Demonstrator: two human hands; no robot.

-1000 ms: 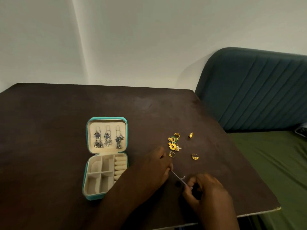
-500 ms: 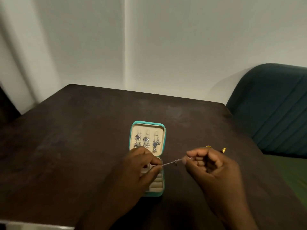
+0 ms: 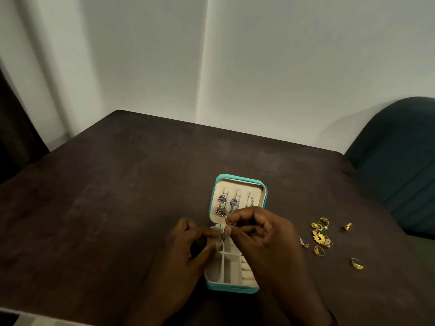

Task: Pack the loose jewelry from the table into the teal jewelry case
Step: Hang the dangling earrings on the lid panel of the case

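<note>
Now left hand [image 3: 188, 245] and right hand [image 3: 263, 234] pinch a silver piece [image 3: 222, 237] in curled fingers [image 3: 236, 217].
It hangs over the open teal case [image 3: 265, 191], which lies lengthwise away, lid farthest, on a dark worktop [image 3: 117, 196]; pale wall [image 3: 282, 67] behind.

One open teal jewelry case [image 3: 265, 192]; three silver dangling earrings [image 3: 222, 199] in its lid; four loose gold rings [image 3: 318, 250]; two gold flower-shaped ornaments [image 3: 319, 237]; one pinched small silver trinket [image 3: 222, 236]; left hand [image 3: 188, 247], right hand [image 3: 264, 232].
</note>
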